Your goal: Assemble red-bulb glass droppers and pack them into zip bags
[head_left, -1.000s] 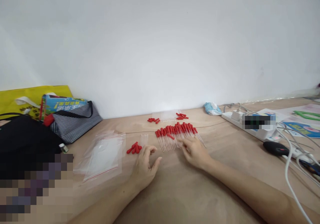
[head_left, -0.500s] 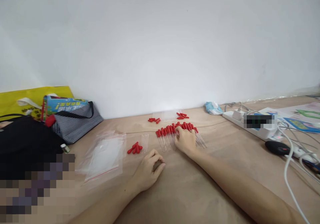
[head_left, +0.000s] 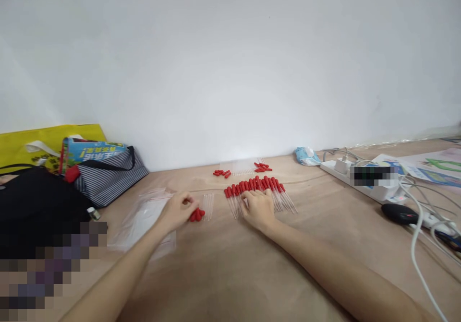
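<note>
My left hand (head_left: 177, 210) is at the small pile of red rubber dropper bulbs (head_left: 197, 215), its fingers curled into a pinch above the pile's left side. What the fingertips hold, if anything, is hidden. Beside the pile lie several thin clear tubes (head_left: 208, 207). My right hand (head_left: 260, 210) rests over the near side of a fanned row of droppers (head_left: 284, 198) with red bulbs and clear stems. Its fingers are bent and apart, touching the droppers, and it covers the middle stems.
Clear zip bags (head_left: 140, 223) lie under and beside my left forearm. More red bulbs (head_left: 262, 167) and clear tubes (head_left: 243, 171) are near the wall. On the right are a power strip (head_left: 334, 174), cables and a black-handled tool (head_left: 398, 212); bags (head_left: 111, 175) stand on the left.
My left hand has moved left and away from me, from the bare tabletop to the loose red bulbs. My right hand has shifted slightly left and back towards me, uncovering more of the bulbs in the row.
</note>
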The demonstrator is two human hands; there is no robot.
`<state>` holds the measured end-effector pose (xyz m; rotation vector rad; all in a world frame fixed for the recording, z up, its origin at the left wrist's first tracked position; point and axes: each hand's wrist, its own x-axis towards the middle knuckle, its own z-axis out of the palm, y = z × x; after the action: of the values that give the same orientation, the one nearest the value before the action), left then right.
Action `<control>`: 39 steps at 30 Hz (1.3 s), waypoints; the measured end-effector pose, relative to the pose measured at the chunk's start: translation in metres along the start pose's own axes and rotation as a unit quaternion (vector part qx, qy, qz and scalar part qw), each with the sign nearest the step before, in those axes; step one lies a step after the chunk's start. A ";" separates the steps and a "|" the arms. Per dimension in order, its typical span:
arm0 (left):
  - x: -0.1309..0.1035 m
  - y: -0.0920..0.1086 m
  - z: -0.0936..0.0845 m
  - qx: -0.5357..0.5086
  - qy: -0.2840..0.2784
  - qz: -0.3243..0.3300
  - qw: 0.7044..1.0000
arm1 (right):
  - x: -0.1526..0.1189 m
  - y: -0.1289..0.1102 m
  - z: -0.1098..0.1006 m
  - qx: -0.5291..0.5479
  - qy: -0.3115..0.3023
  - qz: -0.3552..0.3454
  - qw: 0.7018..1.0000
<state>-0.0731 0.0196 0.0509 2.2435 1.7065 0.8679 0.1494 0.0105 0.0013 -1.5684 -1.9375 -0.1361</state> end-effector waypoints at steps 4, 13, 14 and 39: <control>0.008 -0.024 -0.019 -0.108 -0.099 -0.074 0.986 | 0.005 -0.031 0.009 0.015 -0.039 -0.011 0.999; 0.006 -0.024 -0.005 -0.131 -0.115 -0.093 0.980 | 0.037 -0.080 0.025 0.000 -0.139 0.093 0.986; 0.006 -0.026 -0.003 -0.133 -0.115 -0.094 0.980 | 0.038 -0.081 0.027 0.000 -0.145 0.099 0.984; -0.007 -0.029 0.047 -0.206 0.116 -0.073 0.969 | 0.033 -0.070 0.021 -0.016 -0.164 0.099 0.981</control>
<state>-0.0717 0.0318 -0.0035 1.7811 1.5736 1.3475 0.0744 0.0280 0.0233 -1.8899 -2.0134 0.1874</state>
